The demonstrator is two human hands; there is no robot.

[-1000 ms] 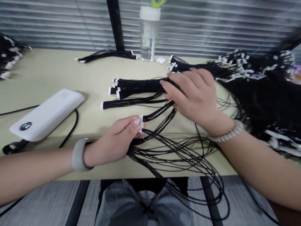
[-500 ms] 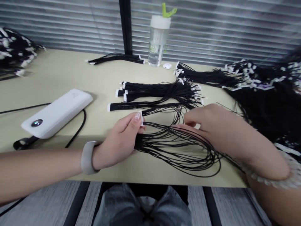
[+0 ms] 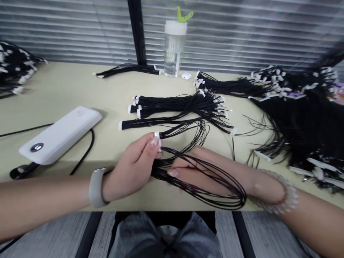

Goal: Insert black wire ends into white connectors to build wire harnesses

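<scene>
Pinching a white plug (image 3: 160, 144), the left hand (image 3: 130, 170) is closed around a looped bunch of black wires (image 3: 238, 200) over the near side of the desk (image 3: 67, 86). The right hand (image 3: 205, 179) is in among them, half-curled, can't tell if it's gripping any. More wire bundles (image 3: 166, 104) lie beyond, power bank (image 3: 63, 132) off left.

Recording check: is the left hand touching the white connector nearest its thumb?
Touching. The head view shows it: the left hand pinches the white connector, its thumb lying against the connector with no gap between.
</scene>
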